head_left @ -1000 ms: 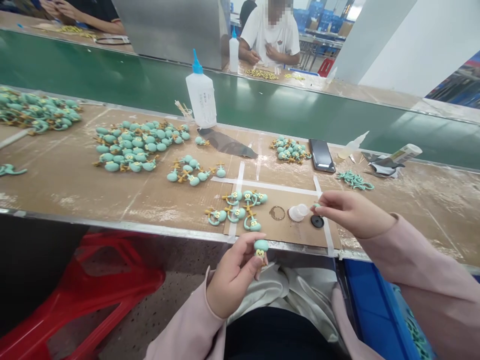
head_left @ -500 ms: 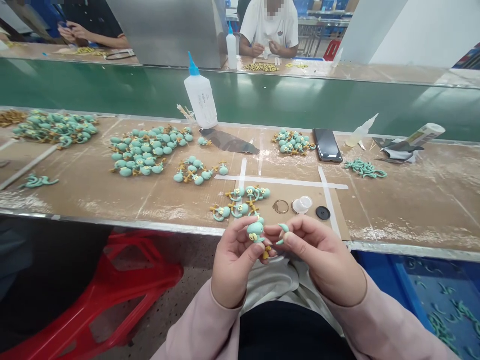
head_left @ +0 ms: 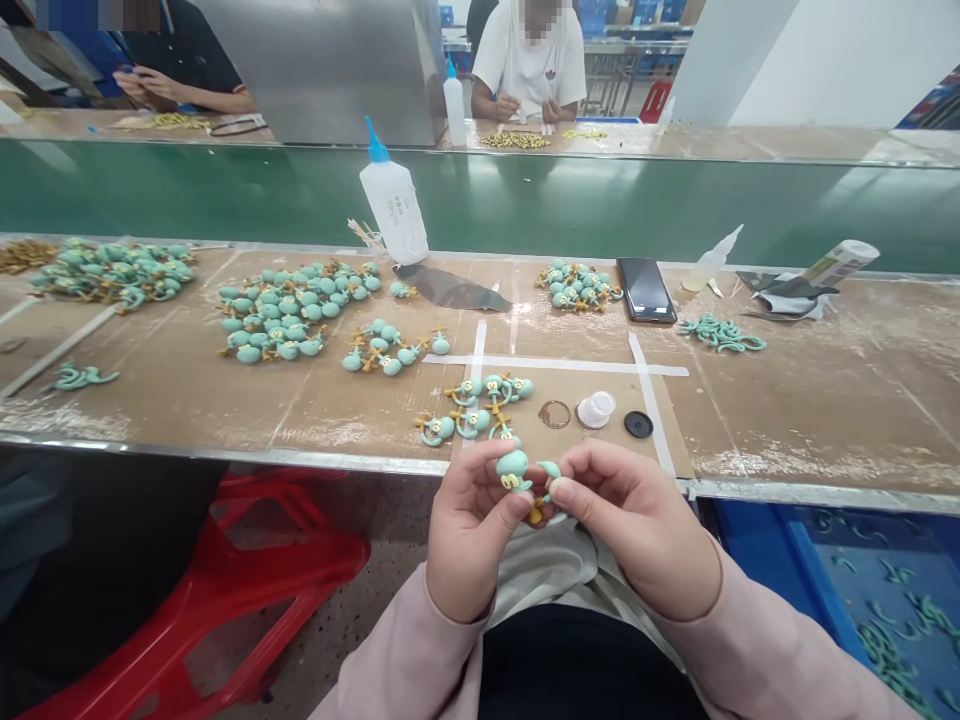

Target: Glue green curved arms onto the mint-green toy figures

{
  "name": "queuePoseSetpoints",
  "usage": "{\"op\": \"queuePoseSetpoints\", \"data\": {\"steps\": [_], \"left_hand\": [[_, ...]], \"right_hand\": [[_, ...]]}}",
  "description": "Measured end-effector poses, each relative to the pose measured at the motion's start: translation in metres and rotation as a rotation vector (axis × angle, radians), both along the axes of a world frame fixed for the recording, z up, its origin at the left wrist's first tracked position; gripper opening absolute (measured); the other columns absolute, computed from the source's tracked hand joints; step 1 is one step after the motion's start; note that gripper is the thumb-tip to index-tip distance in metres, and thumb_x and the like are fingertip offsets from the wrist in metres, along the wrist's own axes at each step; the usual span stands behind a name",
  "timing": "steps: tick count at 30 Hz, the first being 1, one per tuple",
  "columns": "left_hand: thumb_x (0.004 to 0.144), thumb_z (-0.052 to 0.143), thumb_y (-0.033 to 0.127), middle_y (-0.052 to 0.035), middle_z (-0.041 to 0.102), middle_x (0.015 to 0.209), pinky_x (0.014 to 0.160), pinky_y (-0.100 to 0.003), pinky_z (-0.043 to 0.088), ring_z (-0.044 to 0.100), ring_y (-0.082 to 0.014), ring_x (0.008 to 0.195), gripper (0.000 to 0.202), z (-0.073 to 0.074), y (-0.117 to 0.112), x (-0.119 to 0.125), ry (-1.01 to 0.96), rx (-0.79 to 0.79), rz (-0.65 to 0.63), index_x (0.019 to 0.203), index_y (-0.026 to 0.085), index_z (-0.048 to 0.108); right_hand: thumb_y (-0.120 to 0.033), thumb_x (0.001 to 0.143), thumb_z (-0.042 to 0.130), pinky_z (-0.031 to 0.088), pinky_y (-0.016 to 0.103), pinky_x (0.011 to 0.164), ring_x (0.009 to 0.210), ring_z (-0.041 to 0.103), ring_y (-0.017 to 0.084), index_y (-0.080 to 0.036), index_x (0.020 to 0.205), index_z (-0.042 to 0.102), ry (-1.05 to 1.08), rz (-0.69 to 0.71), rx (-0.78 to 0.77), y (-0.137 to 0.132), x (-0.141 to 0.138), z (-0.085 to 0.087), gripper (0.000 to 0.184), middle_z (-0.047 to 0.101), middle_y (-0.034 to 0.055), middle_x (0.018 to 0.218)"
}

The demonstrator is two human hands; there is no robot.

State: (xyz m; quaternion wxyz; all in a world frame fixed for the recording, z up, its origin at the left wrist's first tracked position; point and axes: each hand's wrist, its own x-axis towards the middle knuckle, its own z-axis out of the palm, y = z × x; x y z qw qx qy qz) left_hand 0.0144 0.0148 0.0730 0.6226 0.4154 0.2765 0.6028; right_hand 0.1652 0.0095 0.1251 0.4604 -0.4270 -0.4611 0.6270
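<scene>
On the cup's (head_left: 597,408) near side, the left fingers (head_left: 504,520) are narrowly pinching a figure (head_left: 512,468) and the right fingers (head_left: 576,497) a curl (head_left: 551,467), seemingly unjoined, while curled figures (head_left: 475,421) are lying left of it and plain figures (head_left: 288,350) are waiting farther left.

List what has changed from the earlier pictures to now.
The right hand has moved left and back, from near the round black lid to the left hand, bringing the curved teal piece close to the teal-headed figure; whether they touch is unclear. Nothing was visibly let go. The left hand kept its hold on the figure, and the phone and large bottle stayed put.
</scene>
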Motion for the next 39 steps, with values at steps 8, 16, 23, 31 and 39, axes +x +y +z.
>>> {"op": "queuePoseSetpoints", "data": {"steps": [8, 16, 23, 31, 39], "left_hand": [[0.079, 0.072, 0.018, -0.0010, 0.070, 0.082, 0.054, -0.021, 0.055, 0.066, -0.0134, 0.066, 0.032, 0.003, -0.002, 0.001, 0.036, -0.034, 0.036, 0.109, 0.028, 0.066], [0.080, 0.069, 0.010, 0.0008, 0.075, 0.090, 0.067, -0.019, 0.057, 0.069, -0.0119, 0.075, 0.040, 0.014, -0.003, -0.001, 0.262, 0.045, 0.059, 0.113, 0.032, 0.068], [0.087, 0.063, 0.028, -0.0035, 0.066, 0.120, 0.091, -0.025, 0.051, 0.062, -0.0177, 0.105, 0.043, 0.027, -0.012, -0.001, 0.301, 0.011, -0.071, 0.129, 0.032, 0.055], [0.082, 0.069, 0.024, -0.0003, 0.070, 0.103, 0.086, -0.024, 0.052, 0.065, -0.0155, 0.100, 0.029, 0.025, -0.009, 0.007, 0.009, -0.033, -0.136, 0.110, 0.031, 0.063], [0.084, 0.067, 0.033, 0.0037, 0.070, 0.123, 0.108, -0.051, 0.040, 0.051, -0.0259, 0.130, 0.025, 0.038, -0.013, 0.008, -0.153, 0.063, -0.207, 0.107, 0.036, 0.057]], "right_hand": [[-0.029, 0.090, 0.061, 0.052, 0.025, 0.071, 0.073, 0.066, 0.016, -0.016, 0.081, 0.064, -0.209, 0.017, 0.111, -0.004, 0.002, 0.007, 0.016, 0.069, 0.0032, 0.077], [-0.021, 0.088, 0.060, 0.051, 0.024, 0.070, 0.079, 0.068, 0.016, -0.020, 0.079, 0.064, -0.537, -0.063, 0.388, -0.007, 0.005, 0.013, 0.010, 0.072, 0.0017, 0.084], [-0.001, 0.085, 0.056, 0.044, 0.046, 0.105, 0.124, 0.053, 0.028, -0.017, 0.092, 0.061, -0.769, -0.224, 0.863, -0.012, -0.001, 0.006, 0.019, 0.068, 0.0108, 0.115], [0.004, 0.079, 0.058, 0.045, 0.045, 0.101, 0.126, 0.048, 0.030, -0.018, 0.082, 0.064, -0.847, -0.281, 0.984, -0.015, -0.003, 0.018, 0.023, 0.066, 0.0085, 0.115], [-0.043, 0.077, 0.078, 0.048, 0.038, 0.081, 0.087, 0.056, 0.022, -0.018, 0.086, 0.059, -0.757, -0.502, 0.914, -0.015, 0.000, 0.018, 0.032, 0.057, 0.0054, 0.088]]}}
